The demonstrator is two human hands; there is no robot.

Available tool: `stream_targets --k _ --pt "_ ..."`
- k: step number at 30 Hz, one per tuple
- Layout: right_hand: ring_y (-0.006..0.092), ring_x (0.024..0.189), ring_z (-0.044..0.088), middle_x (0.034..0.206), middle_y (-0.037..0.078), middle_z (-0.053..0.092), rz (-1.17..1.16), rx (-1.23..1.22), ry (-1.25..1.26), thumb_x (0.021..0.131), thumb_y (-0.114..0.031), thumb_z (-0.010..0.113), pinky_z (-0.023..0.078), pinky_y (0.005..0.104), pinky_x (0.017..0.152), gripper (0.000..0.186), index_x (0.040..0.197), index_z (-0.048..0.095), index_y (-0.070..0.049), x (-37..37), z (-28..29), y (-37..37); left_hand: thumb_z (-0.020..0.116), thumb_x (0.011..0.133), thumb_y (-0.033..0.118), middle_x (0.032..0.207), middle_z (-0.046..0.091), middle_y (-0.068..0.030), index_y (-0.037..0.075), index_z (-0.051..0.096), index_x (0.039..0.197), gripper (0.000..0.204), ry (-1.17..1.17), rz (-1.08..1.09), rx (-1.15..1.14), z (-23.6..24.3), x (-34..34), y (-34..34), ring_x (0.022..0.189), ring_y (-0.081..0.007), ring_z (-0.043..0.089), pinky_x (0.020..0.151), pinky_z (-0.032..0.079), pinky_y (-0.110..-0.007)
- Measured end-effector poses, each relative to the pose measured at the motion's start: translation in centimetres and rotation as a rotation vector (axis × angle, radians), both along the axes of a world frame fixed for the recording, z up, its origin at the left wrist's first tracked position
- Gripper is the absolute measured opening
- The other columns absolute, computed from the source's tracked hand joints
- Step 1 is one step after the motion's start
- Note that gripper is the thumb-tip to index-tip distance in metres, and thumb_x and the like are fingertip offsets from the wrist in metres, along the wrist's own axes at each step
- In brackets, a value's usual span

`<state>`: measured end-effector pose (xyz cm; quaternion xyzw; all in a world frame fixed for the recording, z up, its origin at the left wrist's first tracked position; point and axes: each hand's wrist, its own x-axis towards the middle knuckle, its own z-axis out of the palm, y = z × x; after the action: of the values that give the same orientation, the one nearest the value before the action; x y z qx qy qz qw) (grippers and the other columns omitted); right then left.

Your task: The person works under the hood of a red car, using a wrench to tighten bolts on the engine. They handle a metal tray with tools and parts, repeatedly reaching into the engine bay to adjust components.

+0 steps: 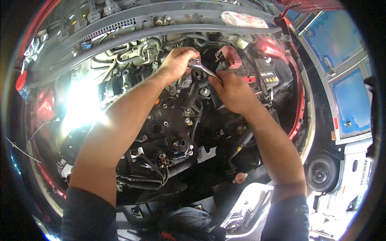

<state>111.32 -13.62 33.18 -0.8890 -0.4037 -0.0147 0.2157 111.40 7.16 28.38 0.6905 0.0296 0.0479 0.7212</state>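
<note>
My right hand [235,92] is closed round the shank of a shiny metal wrench [206,70] over the back of an engine bay. At the wrench's head is my left hand [179,64], its fingers curled over that end; what the head sits on is hidden by them. Below my forearms lies the dark engine [161,128], with bolts and a round opening on its face. Just right of the wrench stands a black car battery [261,74], and a red plastic terminal cover [230,57] sits at its corner.
A glaring work light [84,108] shines at the left. Corrugated hose [181,168] crosses the bay's near side. A white tray [263,188] of metal tools lies near my right sleeve. At the far edge rests a stained white cloth [244,19]. Blue cabinet doors [352,96] stand at right.
</note>
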Motion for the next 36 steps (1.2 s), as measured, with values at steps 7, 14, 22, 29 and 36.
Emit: stream_targets --k 7,14,22,29,36 --pt "0.0430 0.098 0.060 0.101 0.025 0.063 -0.002 -0.322 0.086 0.096 -0.024 0.049 0.049 0.0484 0.083 0.028 0.108 0.059 0.000 0.1 1.1 1.1 0.053 0.090 0.034 0.077 0.059 -0.0025 0.007 0.063 0.088 0.029 0.042 -0.106 0.024 -0.5 2.5 1.7 0.066 -0.0105 0.054 0.057 0.044 -0.027" --pt "0.0417 0.094 0.065 0.099 0.027 0.065 0.035 -0.494 -0.215 0.097 -0.028 0.044 0.050 0.0502 0.085 0.036 0.100 0.062 0.003 2.7 2.2 2.3 0.050 0.091 0.030 0.072 0.058 -0.0066 0.002 0.060 0.095 0.030 0.043 0.065 -0.198 -2.0 0.2 1.4 0.055 -0.0152 0.048 0.053 0.041 -0.031" --pt "0.0423 0.075 0.065 0.079 0.025 0.064 0.069 -0.215 -0.114 0.099 -0.026 0.042 0.054 0.0492 0.067 0.036 0.092 0.063 0.002 -0.4 1.0 1.5 0.048 0.088 0.034 0.071 0.060 -0.0101 0.002 0.061 0.089 0.035 0.128 0.290 -0.351 -1.7 1.8 0.1 0.051 -0.0183 0.048 0.046 0.039 -0.033" --pt "0.0372 0.080 0.067 0.084 0.022 0.066 0.060 -0.280 -0.110 0.092 -0.016 0.045 0.055 0.0459 0.072 0.028 0.091 0.064 0.005 -4.2 1.8 2.3 0.053 0.081 0.034 0.075 0.058 -0.0044 0.008 0.060 0.090 0.029 0.175 -0.021 -0.458 -2.0 1.6 2.0 0.055 -0.0137 0.045 0.046 0.032 -0.029" --pt "0.0438 0.102 0.059 0.099 0.029 0.062 -0.105 -0.382 0.084 0.096 -0.030 0.048 0.045 0.0518 0.089 0.035 0.105 0.058 0.003 1.0 2.4 1.8 0.054 0.084 0.033 0.063 0.054 -0.0057 0.003 0.061 0.082 0.030 0.104 0.014 -0.371 -2.4 0.9 1.6 0.050 -0.0154 0.044 0.047 0.033 -0.030"
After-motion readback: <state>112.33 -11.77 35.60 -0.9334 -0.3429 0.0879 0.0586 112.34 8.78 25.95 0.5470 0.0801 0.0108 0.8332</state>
